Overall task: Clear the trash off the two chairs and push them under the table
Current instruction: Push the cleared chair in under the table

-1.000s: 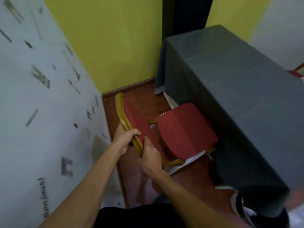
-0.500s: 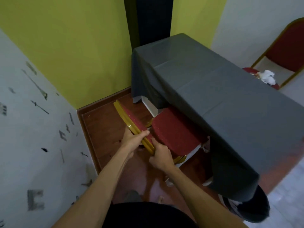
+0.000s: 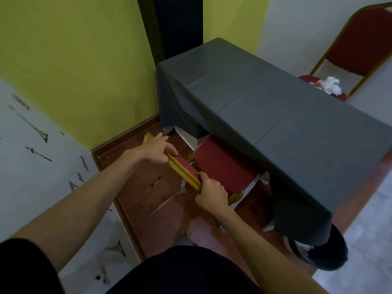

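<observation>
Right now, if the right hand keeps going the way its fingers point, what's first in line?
The right hand already grips the chair's gold backrest; beyond it, likely the red seat, then the grey tablecloth. Depth unclear.

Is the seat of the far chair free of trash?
No, crumpled white trash lies on the far chair seat beyond the table.

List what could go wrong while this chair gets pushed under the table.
1. The seat already sits under the hanging grey cloth; pushing further may snag and drag it.
2. The left hand and right hand both grip the gold backrest rim; fingers may get pinched against the table edge.
3. The far chair has white trash on its seat; that part is not yet done and may get forgotten.
</observation>
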